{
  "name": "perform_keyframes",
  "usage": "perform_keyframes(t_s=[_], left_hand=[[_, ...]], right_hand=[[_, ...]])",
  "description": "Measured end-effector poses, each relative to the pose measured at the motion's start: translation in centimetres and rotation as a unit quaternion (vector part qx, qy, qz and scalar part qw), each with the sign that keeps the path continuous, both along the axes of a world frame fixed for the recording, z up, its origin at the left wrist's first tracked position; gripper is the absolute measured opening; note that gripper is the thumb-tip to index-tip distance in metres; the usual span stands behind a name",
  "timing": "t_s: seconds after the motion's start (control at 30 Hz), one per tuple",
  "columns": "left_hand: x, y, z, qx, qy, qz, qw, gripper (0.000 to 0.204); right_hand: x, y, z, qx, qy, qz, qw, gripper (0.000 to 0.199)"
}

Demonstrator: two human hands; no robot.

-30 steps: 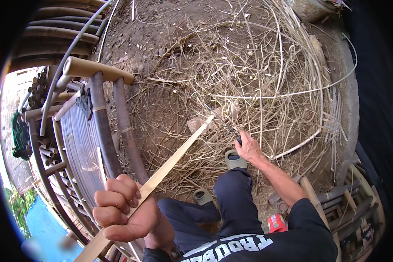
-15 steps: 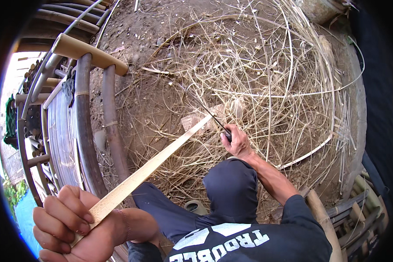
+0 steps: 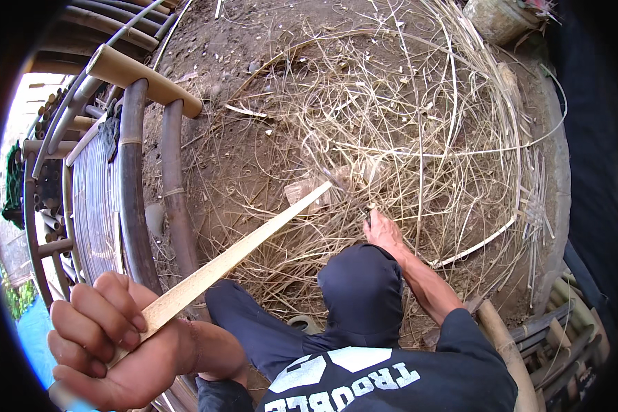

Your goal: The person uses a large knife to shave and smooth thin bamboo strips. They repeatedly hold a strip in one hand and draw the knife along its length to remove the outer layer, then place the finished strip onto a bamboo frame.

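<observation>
Head view: grasping flat, pale, grainy woody strip (image 3: pixel 243 248) in left hand (image 3: pixel 109 329). Clutching blurred dark-handled tool (image 3: pixel 368 219) in right hand (image 3: pixel 386 232).

Brown earthen ground (image 3: pixel 209 65) carries a tangled, wide heap of thin, pale, curled shavings (image 3: pixel 364 113), spreading toward its right edge. At its far right corner sits a weathered, rounded beige container (image 3: pixel 499 24). Along its left edge stands a dark-brown bamboo frame (image 3: pixel 131 178) topped by a thick tan bamboo pole (image 3: pixel 144 81). Past the right edge is a near-black sheet (image 3: pixel 601 137).
</observation>
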State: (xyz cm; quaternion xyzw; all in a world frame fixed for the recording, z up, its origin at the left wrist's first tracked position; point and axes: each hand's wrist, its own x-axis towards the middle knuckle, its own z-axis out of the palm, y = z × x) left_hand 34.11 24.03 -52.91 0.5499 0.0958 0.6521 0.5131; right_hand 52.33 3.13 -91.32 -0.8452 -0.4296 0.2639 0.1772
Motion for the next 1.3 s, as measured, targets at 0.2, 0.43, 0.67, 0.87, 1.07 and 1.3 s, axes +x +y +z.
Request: perform_keyframes(t_s=[0.2,0.43,0.67,0.87,1.07,1.3], left_hand=[[-1.9,1.1,3.6,0.052,-0.009,0.072,0.996,0.050],[-2.0,-2.4,13.7,-0.113,0.172,0.235,0.950,0.042],[-4.7,-8.3,28.3,-0.546,0.115,-0.099,0.824,0.039],[-8.3,-11.2,43.3,0.008,0.589,-0.064,0.805,0.065],[-13.0,-9.2,44.2,-0.408,0.491,-0.400,0.658,0.043],[-12.6,-11.0,49.2,-0.433,0.354,-0.289,0.777,0.041]], right_hand=[[0.8,3.2,10.0,0.122,0.112,-0.092,0.982,0.023],[0.1,9.4,36.9,0.297,0.532,-0.306,0.731,0.039],[-1.4,12.6,58.9,0.380,0.542,-0.449,0.600,0.024],[0.8,11.8,71.7,0.305,0.457,-0.396,0.736,0.024],[3.4,11.7,80.8,0.319,0.346,-0.240,0.849,0.033],[-0.2,9.0,85.0,0.316,-0.065,0.061,0.944,0.050]])
